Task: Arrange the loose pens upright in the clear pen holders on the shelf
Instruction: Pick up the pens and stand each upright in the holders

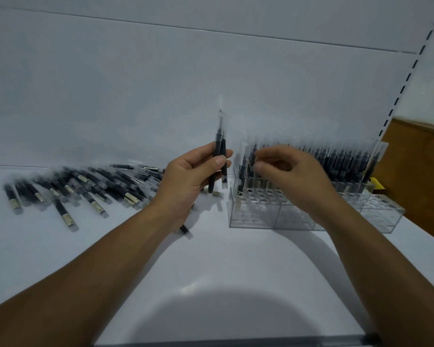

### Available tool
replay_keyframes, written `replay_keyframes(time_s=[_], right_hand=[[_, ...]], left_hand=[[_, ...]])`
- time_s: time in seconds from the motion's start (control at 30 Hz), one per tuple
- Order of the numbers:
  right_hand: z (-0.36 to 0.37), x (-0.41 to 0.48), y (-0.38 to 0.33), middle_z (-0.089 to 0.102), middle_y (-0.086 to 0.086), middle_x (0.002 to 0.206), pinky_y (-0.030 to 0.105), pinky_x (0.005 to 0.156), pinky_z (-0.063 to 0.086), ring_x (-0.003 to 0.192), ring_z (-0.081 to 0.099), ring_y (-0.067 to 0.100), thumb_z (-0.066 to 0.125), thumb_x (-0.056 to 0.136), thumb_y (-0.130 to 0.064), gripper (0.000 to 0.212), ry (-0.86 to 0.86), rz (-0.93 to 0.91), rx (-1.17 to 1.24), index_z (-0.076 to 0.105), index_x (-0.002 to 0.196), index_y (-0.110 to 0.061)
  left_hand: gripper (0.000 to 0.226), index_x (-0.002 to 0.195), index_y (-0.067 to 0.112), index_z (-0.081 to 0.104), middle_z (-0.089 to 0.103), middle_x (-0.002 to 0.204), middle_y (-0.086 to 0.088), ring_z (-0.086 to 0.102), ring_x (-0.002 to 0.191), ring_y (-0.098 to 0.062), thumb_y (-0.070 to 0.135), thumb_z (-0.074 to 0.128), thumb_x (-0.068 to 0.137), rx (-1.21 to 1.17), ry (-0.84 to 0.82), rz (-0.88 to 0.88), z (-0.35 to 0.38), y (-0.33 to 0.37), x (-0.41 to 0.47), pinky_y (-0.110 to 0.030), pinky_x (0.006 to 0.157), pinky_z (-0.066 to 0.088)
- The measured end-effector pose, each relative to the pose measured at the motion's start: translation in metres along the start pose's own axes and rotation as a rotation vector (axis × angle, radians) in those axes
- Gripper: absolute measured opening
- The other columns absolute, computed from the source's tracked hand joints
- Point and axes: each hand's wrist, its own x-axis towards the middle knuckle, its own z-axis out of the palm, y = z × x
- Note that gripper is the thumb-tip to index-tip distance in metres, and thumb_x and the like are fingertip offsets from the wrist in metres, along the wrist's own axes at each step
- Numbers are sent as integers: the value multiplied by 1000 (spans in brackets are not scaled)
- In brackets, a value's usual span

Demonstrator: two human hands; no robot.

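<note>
Pens, black-bodied with clear caps, are what we find in three places on the white shelf [211, 271]. The loose pens [85, 189] lie flat in a scattered fan on the left side, most of them angled toward the back panel [161, 83], and one stray pen [187, 232] pokes out from beneath the left wrist. We see the left hand [186, 176] raised above the shelf, its fingers and thumb curled round a small bunch of held pens [219, 146] that stand upright, caps up. Just to the right stand the clear pen holders [261, 216], set side by side in a row. Their back rows are packed with upright pens [336, 159], while the front holes near us are open. The right hand [291, 176] hovers over the left end of the holders, its fingers bent and its thumb close to the fingertips beside the top of a standing pen. Motion blur keeps us from telling whether it actually pinches that pen. At the far right we make out a slotted upright strip [411, 71], a brown board [416, 171] and a small yellow object [376, 184] behind the holders.
</note>
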Motion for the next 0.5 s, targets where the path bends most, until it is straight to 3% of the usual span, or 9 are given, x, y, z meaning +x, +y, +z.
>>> replay_keyframes(time_s=[0.1,0.3,0.37,0.5], right_hand=[[0,-5,-12,72,-11,94,19,76,55,87,66,4,65,92,-31,12,106,-77,121,72,102,-30],[7,2,-34,72,-15,93,14,62,47,64,60,-4,59,95,-39,21,-13,-45,139,71,109,-29],[7,3,-37,70,-18,81,12,56,44,57,55,-3,59,95,-35,18,-24,-56,180,73,103,-26],[4,1,-37,65,-19,68,14,56,43,58,51,2,61,95,-26,13,-66,-101,254,74,97,-22]], left_hand=[[27,111,17,67,74,103,0,70,94,-13,4,61,87,1,-11,10,1,2,-1,-19,77,53],[31,111,21,67,75,102,2,70,95,-13,11,64,82,81,-95,39,7,5,-8,-20,79,54],[34,111,21,68,74,103,2,70,96,-14,17,65,78,114,-114,50,7,5,-10,-22,80,54],[30,110,18,68,75,102,1,70,93,-14,8,63,82,97,-119,57,8,4,-12,-21,78,53]])
